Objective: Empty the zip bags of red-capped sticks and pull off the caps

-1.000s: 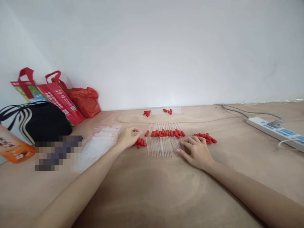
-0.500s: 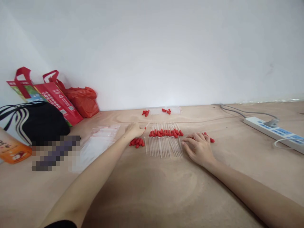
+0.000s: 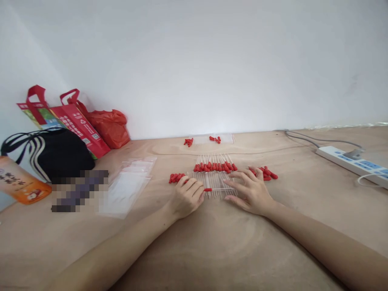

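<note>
My left hand (image 3: 187, 200) is closed around the red end of a glass dropper (image 3: 207, 189), whose thin clear tube points to the right. The tube's far end reaches between the thumb and fingers of my right hand (image 3: 254, 192); these stay apart, and I cannot tell if they touch it. Beneath lies a row of clear glass tubes (image 3: 209, 178). Just behind is a row of droppers with red rubber bulbs (image 3: 215, 166), tips pointing to the wall. Loose red bulbs (image 3: 175, 178) lie by my left hand, and more red bulbs (image 3: 269, 173) sit beside my right hand.
Clear zip bags (image 3: 127, 188) lie at left. Farther left are a black drawstring bag (image 3: 65, 155), red shopping bags (image 3: 81, 125) and an orange-and-white package (image 3: 26, 182). A white power strip (image 3: 348, 159) lies right. Near the wall is another clear bag (image 3: 226, 138) with red bulbs.
My left hand has come nearer and to the right, bringing the dropper across the glass tubes. My right hand has lifted off the red bulbs and spread its fingers beside the tube.
</note>
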`<control>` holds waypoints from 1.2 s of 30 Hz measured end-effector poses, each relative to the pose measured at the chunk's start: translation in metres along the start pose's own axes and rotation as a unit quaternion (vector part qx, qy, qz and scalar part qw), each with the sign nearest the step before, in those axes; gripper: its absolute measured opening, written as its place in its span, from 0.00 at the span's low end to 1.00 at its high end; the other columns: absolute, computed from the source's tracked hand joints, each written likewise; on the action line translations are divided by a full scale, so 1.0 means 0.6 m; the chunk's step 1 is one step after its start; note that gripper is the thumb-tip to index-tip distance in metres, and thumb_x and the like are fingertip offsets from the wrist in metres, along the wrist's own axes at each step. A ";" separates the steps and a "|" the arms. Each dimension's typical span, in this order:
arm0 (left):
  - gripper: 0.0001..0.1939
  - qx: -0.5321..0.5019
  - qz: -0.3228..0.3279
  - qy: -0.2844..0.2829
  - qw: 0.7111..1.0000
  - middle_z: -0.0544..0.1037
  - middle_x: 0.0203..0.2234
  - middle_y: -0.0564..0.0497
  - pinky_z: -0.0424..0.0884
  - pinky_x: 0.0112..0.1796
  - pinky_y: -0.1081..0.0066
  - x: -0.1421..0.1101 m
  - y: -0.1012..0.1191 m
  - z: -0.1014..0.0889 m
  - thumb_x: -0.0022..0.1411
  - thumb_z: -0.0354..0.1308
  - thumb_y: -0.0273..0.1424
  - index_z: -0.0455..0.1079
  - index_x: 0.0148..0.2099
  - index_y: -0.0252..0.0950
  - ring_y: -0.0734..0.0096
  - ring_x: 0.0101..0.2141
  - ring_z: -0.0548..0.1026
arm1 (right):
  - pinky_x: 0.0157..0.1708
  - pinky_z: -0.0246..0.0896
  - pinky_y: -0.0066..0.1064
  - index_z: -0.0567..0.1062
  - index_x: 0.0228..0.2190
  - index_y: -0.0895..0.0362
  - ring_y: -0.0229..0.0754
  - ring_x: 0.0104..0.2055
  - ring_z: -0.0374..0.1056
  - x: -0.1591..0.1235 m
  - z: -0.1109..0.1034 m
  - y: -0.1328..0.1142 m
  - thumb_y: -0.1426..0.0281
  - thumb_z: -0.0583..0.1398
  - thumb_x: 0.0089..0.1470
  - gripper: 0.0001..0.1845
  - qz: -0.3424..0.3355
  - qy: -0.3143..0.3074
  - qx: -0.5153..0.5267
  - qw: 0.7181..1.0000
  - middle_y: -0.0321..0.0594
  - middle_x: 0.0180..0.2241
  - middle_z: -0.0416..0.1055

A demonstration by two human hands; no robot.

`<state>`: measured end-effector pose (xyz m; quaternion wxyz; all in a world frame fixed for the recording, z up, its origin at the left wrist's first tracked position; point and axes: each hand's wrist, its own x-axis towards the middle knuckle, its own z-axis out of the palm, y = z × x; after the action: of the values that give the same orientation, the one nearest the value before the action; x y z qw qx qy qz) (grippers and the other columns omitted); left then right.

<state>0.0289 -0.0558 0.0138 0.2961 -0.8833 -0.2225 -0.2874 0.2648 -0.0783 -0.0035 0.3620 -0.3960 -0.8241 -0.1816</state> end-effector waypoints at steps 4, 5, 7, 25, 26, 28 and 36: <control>0.04 -0.010 -0.002 0.017 1.000 0.76 0.29 0.51 0.61 0.37 0.66 -0.003 0.008 0.005 0.57 0.51 0.25 0.67 0.32 0.34 0.71 0.30 0.70 | 0.51 0.36 0.46 0.74 0.36 0.50 0.42 0.42 0.62 0.003 0.007 -0.014 0.59 0.57 0.50 0.13 -0.022 0.001 0.018 1.000 0.37 0.36 0.71; 0.04 -0.011 -0.004 0.022 1.000 0.76 0.29 0.51 0.61 0.37 0.66 -0.003 0.009 0.006 0.57 0.51 0.26 0.67 0.32 0.34 0.71 0.30 0.70 | 0.51 0.36 0.45 0.74 0.36 0.50 0.41 0.41 0.62 0.004 0.010 -0.018 0.60 0.57 0.50 0.12 -0.024 0.002 0.018 1.000 0.36 0.34 0.72; 0.04 -0.013 -0.004 0.031 0.999 0.76 0.29 0.52 0.62 0.37 0.66 -0.003 0.010 0.007 0.57 0.51 0.26 0.67 0.32 0.34 0.71 0.30 0.71 | 0.52 0.36 0.45 0.74 0.35 0.50 0.39 0.40 0.62 0.005 0.016 -0.023 0.62 0.57 0.51 0.10 -0.022 0.005 0.018 1.000 0.34 0.32 0.72; 0.13 -0.127 -0.033 -0.070 0.989 0.69 0.50 0.48 0.49 0.55 0.55 -0.006 0.010 0.013 0.64 0.45 0.32 0.68 0.44 0.37 0.63 0.55 0.60 | 0.51 0.38 0.45 0.73 0.35 0.50 0.36 0.34 0.63 0.007 0.021 -0.029 0.71 0.56 0.51 0.09 -0.066 0.082 0.042 0.994 0.28 0.23 0.73; 0.12 -0.126 -0.036 -0.074 0.989 0.69 0.50 0.49 0.49 0.55 0.54 -0.006 0.011 0.012 0.64 0.45 0.31 0.69 0.42 0.38 0.63 0.55 0.59 | 0.51 0.38 0.45 0.73 0.35 0.49 0.36 0.35 0.63 0.007 0.020 -0.028 0.71 0.56 0.51 0.09 -0.071 0.081 0.039 0.993 0.28 0.23 0.73; 0.11 -0.125 -0.039 -0.076 0.989 0.69 0.50 0.50 0.47 0.56 0.52 -0.007 0.012 0.009 0.63 0.46 0.31 0.70 0.37 0.37 0.62 0.55 0.59 | 0.51 0.37 0.46 0.73 0.35 0.48 0.37 0.35 0.64 0.006 0.019 -0.028 0.71 0.57 0.51 0.09 -0.075 0.078 0.032 0.994 0.27 0.21 0.72; 0.11 -0.127 -0.006 -0.043 0.991 0.71 0.48 0.53 0.44 0.56 0.51 -0.013 0.012 0.009 0.63 0.47 0.30 0.69 0.33 0.37 0.63 0.55 0.60 | 0.50 0.37 0.45 0.73 0.32 0.51 0.36 0.33 0.64 0.002 0.015 -0.028 0.71 0.57 0.50 0.06 -0.091 0.077 0.033 0.992 0.27 0.18 0.69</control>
<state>0.0294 -0.0591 0.0026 0.1702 -0.9239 -0.2025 -0.2766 0.2471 -0.0828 -0.0086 0.4188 -0.2925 -0.8319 -0.2166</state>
